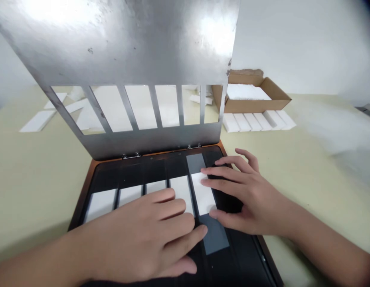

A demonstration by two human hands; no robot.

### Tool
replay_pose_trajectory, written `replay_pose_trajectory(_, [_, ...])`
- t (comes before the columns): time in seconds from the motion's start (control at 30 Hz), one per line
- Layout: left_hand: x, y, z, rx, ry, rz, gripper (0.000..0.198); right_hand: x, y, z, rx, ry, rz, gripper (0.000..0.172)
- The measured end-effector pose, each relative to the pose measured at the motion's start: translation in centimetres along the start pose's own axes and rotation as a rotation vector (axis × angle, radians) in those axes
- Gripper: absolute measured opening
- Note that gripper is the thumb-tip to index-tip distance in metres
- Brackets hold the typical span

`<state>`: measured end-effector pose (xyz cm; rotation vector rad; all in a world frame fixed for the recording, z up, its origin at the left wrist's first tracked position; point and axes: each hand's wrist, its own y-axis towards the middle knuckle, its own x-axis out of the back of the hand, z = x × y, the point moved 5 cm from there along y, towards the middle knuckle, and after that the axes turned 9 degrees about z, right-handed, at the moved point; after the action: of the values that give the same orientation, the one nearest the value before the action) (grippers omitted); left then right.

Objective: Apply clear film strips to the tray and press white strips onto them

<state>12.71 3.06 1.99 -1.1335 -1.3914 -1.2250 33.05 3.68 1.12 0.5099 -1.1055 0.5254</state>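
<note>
Pale green tabletop [29,171] fills the view. Hinged at 12 o'clock, a slotted metal plate [127,40] stands raised over a dark tray [137,169], with a cardboard box [253,104] at 1 o'clock. The left hand [143,239] lies flat and unclenched across the near ends of the white strips [101,203]. The right hand [250,199] is also spread, gripping nothing: fingertips on the far end of the rightmost strip [204,195], thumb at its near end. That strip runs 12 to 6, at 9 o'clock from the right palm.
</note>
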Motion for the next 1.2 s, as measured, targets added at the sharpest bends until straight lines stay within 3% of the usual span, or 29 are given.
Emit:
replay_pose_trajectory(0.67, [0.1, -0.1, -0.1, -0.006, 0.007, -0.012, 0.036, 0.0, 0.0, 0.2, 0.01, -0.04, 0.013, 0.045])
replay_pose_trajectory(0.9, [0.7, -0.2, -0.7, -0.051, 0.109, -0.057, 0.04, 0.3, -0.1, 0.9, 0.059, -0.122, 0.044, 0.048])
replay_pose_trajectory(1.13, [0.1, 0.2, -0.9, -0.034, 0.078, 0.016, 0.044, 0.4, 0.0, 1.6, 0.087, -0.171, 0.087, 0.042])
replay_pose_trajectory(1.2, [0.0, 0.1, -0.8, -0.021, 0.086, 0.015, 0.044, 0.5, 0.0, 1.4, 0.099, -0.141, 0.087, 0.05])
